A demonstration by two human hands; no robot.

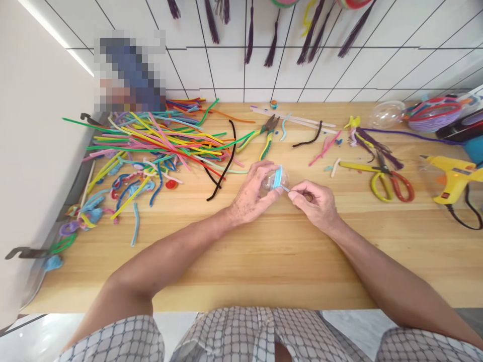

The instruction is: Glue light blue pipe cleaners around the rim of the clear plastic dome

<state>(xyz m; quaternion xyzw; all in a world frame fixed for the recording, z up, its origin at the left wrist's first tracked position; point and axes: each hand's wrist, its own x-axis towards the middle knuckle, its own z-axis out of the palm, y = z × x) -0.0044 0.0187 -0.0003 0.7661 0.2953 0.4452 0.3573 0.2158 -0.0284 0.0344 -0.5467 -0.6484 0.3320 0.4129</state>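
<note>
A clear ball [268, 182] with a light blue band [278, 176] around it was above the middle of the table [260, 266], held in the left hand [249, 193]. That hand was half open, its fingers curled over the far side of the ball and its thumb along the near side, by the lower end of the band. The right hand [316, 202] was nearly closed, its thumb and forefinger pinched together on a thin strand [286, 189] that reached to the ball beside the left thumb. What the other right fingers were doing could not be told.

Just beyond the hands lay pliers [269, 127] with yellow and green handles, their jaws parted. Pale sticks [296, 118] lay behind them, and a short black stem [311, 138] and pink pieces [325, 148] to their right. On the left was a heap of coloured fuzzy stems [162, 138], with curled pieces and a red cap [171, 184] near its front edge. Farther right were scissors [384, 170] with one yellow and one orange handle, a purple tassel [380, 145] beside them, a second clear ball [387, 113] and a yellow glue gun [451, 176]. More dark tassels [274, 42] hung before the white tiled wall [230, 70].
</note>
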